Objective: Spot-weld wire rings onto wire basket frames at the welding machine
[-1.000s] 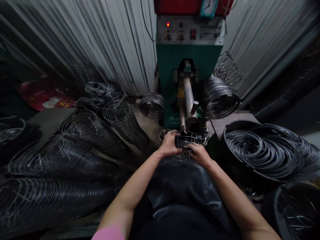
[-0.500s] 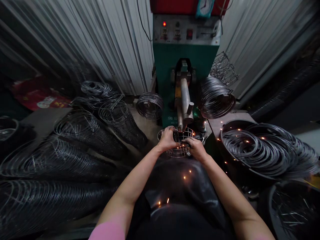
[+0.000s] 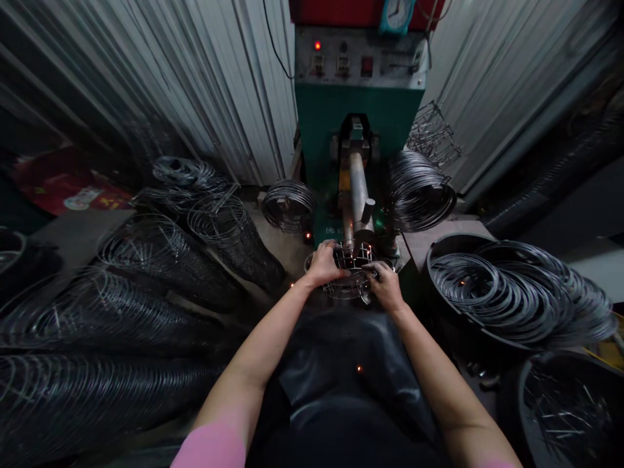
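A round wire basket (image 3: 341,290) of metal rods sits under the electrode arm (image 3: 359,188) of a green spot welder (image 3: 316,110). My left hand (image 3: 322,265) grips the basket's left side, thumb toward the middle and fingers over the far rim. At its right side, my right hand (image 3: 387,286) has its fingers bent in at the rim. Something small and dark shows at those fingertips, too small to name. The electrode tip reaches down into the basket's ring, and a few sparks glow there.
Wire rings hang in coils left (image 3: 290,207) and right (image 3: 420,188) of the welder. A black tub (image 3: 431,286) of wire rings stands at right, with a bin (image 3: 524,396) of metal pieces nearer. Long stacks of wire frames (image 3: 121,312) lie at left. A dark apron (image 3: 351,390) covers my lap.
Far fewer sparks fly now than half a second ago. My right hand has shifted slightly outward and down along the basket's side. My left hand stays on the basket.
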{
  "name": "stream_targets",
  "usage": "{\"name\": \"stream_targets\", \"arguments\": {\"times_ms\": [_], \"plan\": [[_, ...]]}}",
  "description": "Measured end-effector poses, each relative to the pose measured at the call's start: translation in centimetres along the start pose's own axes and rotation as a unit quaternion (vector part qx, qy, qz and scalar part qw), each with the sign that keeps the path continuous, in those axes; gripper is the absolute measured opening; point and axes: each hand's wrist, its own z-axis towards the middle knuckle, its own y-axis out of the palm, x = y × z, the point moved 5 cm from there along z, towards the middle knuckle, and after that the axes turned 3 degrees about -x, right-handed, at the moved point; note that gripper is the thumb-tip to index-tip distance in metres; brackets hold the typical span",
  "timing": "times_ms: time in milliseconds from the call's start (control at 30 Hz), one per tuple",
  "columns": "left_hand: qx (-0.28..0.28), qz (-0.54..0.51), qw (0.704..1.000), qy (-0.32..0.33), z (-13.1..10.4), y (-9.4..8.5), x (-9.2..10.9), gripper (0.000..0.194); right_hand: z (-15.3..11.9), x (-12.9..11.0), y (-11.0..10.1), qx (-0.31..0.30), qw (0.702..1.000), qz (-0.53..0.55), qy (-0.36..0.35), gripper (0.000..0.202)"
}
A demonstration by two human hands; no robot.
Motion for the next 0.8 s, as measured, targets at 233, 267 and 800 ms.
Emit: {"name": "stream_targets", "arguments": {"times_ms": [233, 267, 800], "plan": [[-0.007, 0.022, 1.0, -0.005, 1.7, -0.5, -0.3, 0.066, 2.0, 0.6, 0.5, 0.007, 1.0, 0.012, 0.018, 0.014], [-0.009, 0.024, 1.0, -0.006, 1.9, -0.4, -0.4, 0.065, 2.2, 0.7, 0.5, 0.01, 1.0, 0.014, 0.017, 0.014], [-0.046, 0.067, 0.997, -0.02, 2.7, -0.9, 0.6, 0.064, -0.7, 3.7, -0.4, 0.1, 0.96, 0.129, 0.229, 0.034]]}}
